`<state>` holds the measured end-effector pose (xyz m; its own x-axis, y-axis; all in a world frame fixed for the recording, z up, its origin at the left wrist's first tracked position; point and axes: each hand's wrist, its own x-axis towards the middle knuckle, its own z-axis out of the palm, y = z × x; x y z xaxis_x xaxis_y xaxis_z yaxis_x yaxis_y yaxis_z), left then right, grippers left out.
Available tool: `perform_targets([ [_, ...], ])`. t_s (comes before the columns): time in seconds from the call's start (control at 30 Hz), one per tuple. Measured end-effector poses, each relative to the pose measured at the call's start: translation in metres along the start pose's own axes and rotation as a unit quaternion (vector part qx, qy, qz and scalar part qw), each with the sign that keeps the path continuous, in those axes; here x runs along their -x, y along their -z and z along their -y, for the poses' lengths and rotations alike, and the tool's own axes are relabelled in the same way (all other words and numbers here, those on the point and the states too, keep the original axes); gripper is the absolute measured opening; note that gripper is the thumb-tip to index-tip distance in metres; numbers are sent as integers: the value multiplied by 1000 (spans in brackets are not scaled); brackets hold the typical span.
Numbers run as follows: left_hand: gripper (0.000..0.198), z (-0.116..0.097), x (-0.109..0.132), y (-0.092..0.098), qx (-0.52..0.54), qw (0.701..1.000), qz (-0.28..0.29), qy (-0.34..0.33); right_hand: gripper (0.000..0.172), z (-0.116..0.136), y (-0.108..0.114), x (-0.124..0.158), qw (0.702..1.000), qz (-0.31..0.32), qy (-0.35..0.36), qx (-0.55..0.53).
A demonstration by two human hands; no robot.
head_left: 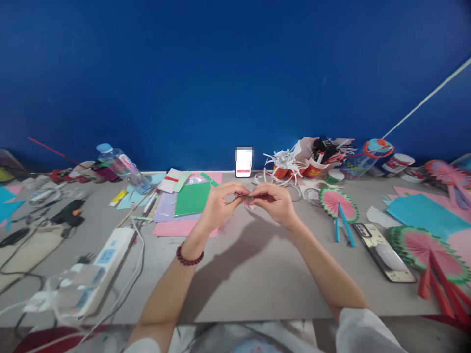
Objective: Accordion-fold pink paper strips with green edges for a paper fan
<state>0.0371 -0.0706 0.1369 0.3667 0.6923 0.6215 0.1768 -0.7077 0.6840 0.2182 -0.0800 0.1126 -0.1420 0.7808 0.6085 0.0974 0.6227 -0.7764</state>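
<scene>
Over the middle of the grey table, my left hand (228, 203) and my right hand (274, 202) meet with their fingertips pinched together. Something small and thin seems to be between them, but the fingers hide most of it and its kind does not show. A bit of pink shows just below the fingertips. Left of my left hand lies a green sheet (193, 198) on purple and pink paper. To the right of my right hand is a pink and green folded paper fan (338, 205) with blue sticks.
A lit phone (243, 162) stands against the blue wall. Left are a plastic bottle (123, 166), a glue gun (68, 213) and a power strip (106, 267) with trailing cables. Right are cups (315, 169), a phone (382, 252), blue paper (423, 213) and more fans (429, 250).
</scene>
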Motion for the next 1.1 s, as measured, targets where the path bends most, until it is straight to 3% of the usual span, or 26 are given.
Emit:
perform_targets([
  [0.4,11,-7,2,2,-26,998,-15,-53,13,7,-1,1,998,-16,55,32],
  [0.63,16,-5,3,5,-34,998,19,-59,8,13,0,1,997,-10,43,61],
  [0.83,21,-7,1,5,-96,989,34,-109,6,13,4,0,993,-20,69,94],
  [0.97,21,-2,2,1,-160,974,11,-160,7,13,4,-2,990,-26,101,94],
  [1.1,16,4,4,-4,-189,965,-23,-178,3,15,2,-2,991,-25,90,98],
])
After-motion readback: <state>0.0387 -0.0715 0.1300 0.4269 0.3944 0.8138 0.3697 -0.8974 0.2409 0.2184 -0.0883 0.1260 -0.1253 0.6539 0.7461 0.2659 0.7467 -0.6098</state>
